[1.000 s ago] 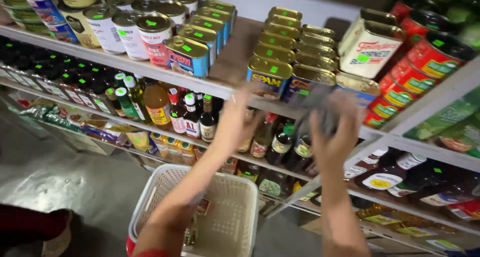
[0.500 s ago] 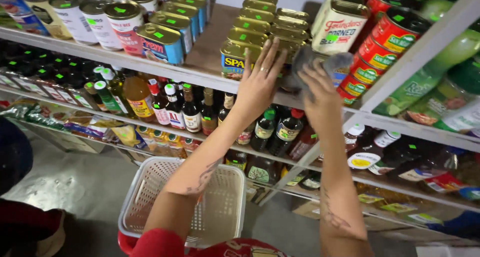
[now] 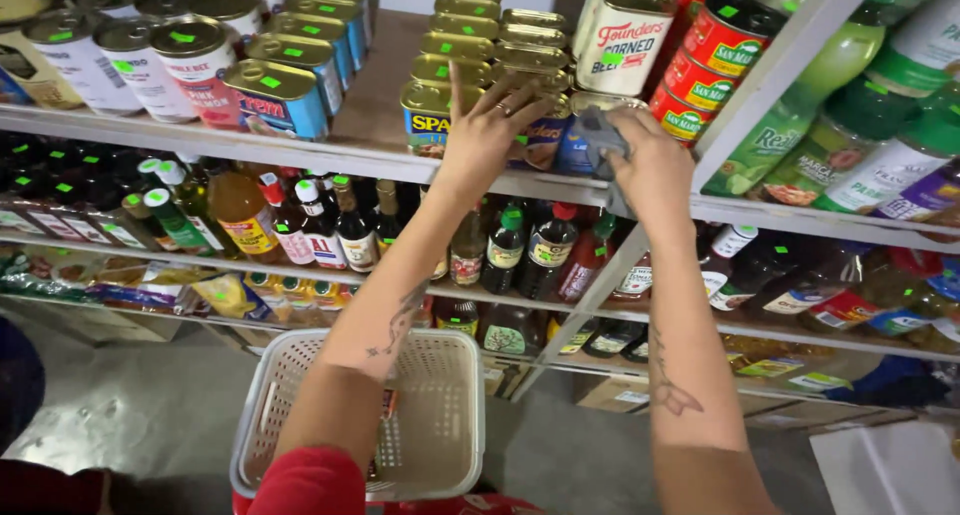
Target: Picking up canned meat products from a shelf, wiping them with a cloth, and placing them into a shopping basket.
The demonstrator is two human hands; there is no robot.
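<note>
Both hands are now raised to the front edge of the top shelf (image 3: 300, 150); one second ago they were lower, level with the bottle shelf, and half a second ago they had just reached the cans.

Left hand (image 3: 490, 125): fingers spread, palm forward, fingertips resting against the stack of rectangular gold-topped tins (image 3: 450, 75). It steadies the tins; nothing is enclosed in its grip. A ring shows on one finger.

Right hand (image 3: 650, 160): grip closed around a crumpled grey cloth (image 3: 597, 135), which is pressed against the front of a round can (image 3: 575, 140) at the shelf edge, just right of the left hand. The cloth was carried loosely a second ago; it is now in contact with the can.

Judgement: the approach is complete and wiping of the shelf stock is in hand, with the left hand bracing neighbouring tins so they do not shift.

Surroundings:
- Red-labelled cans (image 3: 700, 75) stacked to the right of the cloth, beside a tapered cream tin (image 3: 625, 40).
- Round cans with green stickers (image 3: 190, 65) at far left, well apart from the hands.
- Bottles of sauce (image 3: 340, 225) on the shelf below.
- A white plastic basket (image 3: 440, 415) under the forearms, near the floor; its contents cannot be made out.
</note>
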